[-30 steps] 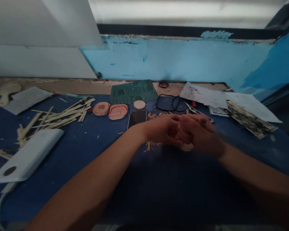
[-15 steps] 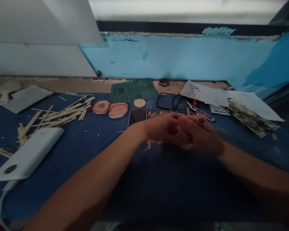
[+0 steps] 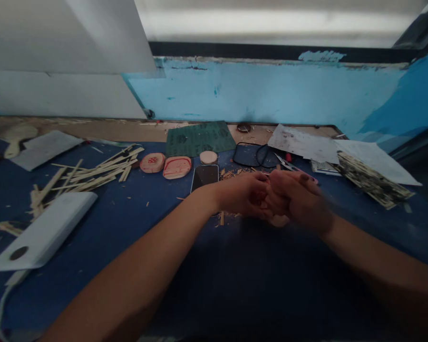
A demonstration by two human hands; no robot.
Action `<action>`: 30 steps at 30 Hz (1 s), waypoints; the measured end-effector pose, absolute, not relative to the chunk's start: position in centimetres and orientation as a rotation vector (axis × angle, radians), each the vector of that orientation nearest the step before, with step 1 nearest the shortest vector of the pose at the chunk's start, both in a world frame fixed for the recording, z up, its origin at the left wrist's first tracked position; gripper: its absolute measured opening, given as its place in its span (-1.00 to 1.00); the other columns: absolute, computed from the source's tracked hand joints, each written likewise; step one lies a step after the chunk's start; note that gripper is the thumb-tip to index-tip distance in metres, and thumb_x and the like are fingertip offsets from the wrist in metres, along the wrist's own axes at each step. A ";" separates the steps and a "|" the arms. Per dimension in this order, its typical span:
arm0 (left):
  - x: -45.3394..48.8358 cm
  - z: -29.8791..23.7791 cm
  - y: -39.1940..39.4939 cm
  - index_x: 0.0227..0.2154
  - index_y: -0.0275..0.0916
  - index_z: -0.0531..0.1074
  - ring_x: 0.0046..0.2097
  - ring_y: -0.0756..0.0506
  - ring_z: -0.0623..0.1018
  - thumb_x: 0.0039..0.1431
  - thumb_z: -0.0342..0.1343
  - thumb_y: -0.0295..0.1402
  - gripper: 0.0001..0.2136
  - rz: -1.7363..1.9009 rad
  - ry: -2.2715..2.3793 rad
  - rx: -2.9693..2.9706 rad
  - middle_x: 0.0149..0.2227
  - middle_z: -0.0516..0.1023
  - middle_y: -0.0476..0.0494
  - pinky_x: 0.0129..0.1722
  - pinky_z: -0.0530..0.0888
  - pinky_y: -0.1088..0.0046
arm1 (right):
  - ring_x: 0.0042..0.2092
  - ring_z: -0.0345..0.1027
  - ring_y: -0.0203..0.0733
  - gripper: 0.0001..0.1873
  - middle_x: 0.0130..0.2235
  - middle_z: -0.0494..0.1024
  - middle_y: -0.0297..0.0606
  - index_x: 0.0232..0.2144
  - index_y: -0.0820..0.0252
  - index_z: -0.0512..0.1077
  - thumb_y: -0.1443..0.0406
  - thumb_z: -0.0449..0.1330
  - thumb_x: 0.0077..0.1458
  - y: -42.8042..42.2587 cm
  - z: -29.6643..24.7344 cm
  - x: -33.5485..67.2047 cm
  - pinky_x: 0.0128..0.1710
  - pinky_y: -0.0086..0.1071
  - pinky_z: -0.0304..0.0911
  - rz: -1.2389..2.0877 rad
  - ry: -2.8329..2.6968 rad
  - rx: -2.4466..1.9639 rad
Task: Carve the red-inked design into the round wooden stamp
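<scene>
My left hand (image 3: 244, 192) and my right hand (image 3: 301, 202) meet over the middle of the blue desk, fingers closed together. Below the fingers shows the edge of a pale, rounded piece of wood (image 3: 278, 221), which my left hand appears to grip. From the top of my right fist sticks out the brown end of a tool handle (image 3: 304, 177); its working end is hidden between the hands. Wood shavings (image 3: 231, 173) lie behind and under my left hand. A phone (image 3: 205, 175) lies just beyond my left wrist.
Two red-marked wooden pieces (image 3: 177, 167) and a plain disc (image 3: 209, 157) stand near a green sheet (image 3: 201, 138). At left are wood strips (image 3: 100, 172) and a white corded device (image 3: 46, 232). Scissors (image 3: 287, 164), a black cord (image 3: 249, 144) and papers (image 3: 306, 145) lie at right.
The whole view has shifted slightly, so the scene sits a little lower. My hands stay together; the brown handle end in my right fist has turned a little.
</scene>
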State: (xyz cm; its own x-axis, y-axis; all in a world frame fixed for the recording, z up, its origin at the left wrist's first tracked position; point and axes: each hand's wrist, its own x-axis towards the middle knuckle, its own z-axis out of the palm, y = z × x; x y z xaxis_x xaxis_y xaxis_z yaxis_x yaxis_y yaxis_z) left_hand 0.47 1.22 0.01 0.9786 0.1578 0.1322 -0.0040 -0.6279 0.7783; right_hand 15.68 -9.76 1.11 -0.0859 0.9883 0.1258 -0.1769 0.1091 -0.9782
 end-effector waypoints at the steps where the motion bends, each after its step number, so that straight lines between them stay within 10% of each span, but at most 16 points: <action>1: 0.4 0.1 1.2 -0.13 -0.20 0.63 0.12 -0.20 0.55 0.11 0.41 -0.39 -0.76 0.227 0.099 2.289 0.17 0.49 -0.21 0.13 0.47 0.32 | -0.66 -0.11 -0.37 -0.44 -0.67 0.09 -0.49 -0.62 0.10 0.18 0.08 0.14 0.42 -9.5 1.5 16.1 -0.67 -0.37 -0.14 1.218 -1.199 -0.954; 9: 0.1 0.1 1.4 0.31 -0.04 0.42 0.28 -0.25 0.45 0.13 0.42 -0.28 -0.34 0.155 0.189 2.403 0.32 0.35 -0.20 0.28 0.38 0.29 | -0.56 0.08 -0.28 -0.67 -0.62 0.24 -0.44 -0.46 0.09 0.28 0.10 0.25 0.24 -7.0 0.9 24.0 -0.48 -0.33 -0.04 0.127 -1.728 -1.844; 16: 0.0 -0.2 1.4 0.29 -0.13 0.45 0.34 -0.28 0.41 0.11 0.45 -0.17 -0.32 0.210 0.204 2.406 0.36 0.34 -0.27 0.32 0.34 0.28 | -0.40 0.44 -0.09 -0.75 -0.41 0.57 -0.21 -0.33 0.11 0.35 0.07 0.23 0.18 -6.2 -1.6 24.8 -0.40 -0.33 0.07 0.183 -2.047 -2.026; 30: -0.3 0.0 1.1 0.33 -0.10 0.41 0.18 -0.26 0.52 0.17 0.39 -0.18 -0.34 0.209 0.188 2.419 0.25 0.44 -0.28 0.14 0.46 0.26 | -0.46 0.23 -0.30 -0.87 -0.39 0.39 -0.39 -0.29 0.12 0.31 0.24 0.19 0.29 -8.8 2.5 21.4 -0.51 -0.40 0.11 1.000 -1.500 -1.326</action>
State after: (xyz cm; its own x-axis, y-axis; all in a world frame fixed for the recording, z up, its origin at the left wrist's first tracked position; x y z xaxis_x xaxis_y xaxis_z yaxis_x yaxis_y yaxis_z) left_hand -0.26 1.12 0.00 0.9766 0.1904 0.1000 0.0791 -0.7504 0.6563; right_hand 21.41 -8.80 2.51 -0.0508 0.9939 0.0982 0.2917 0.1088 -0.9503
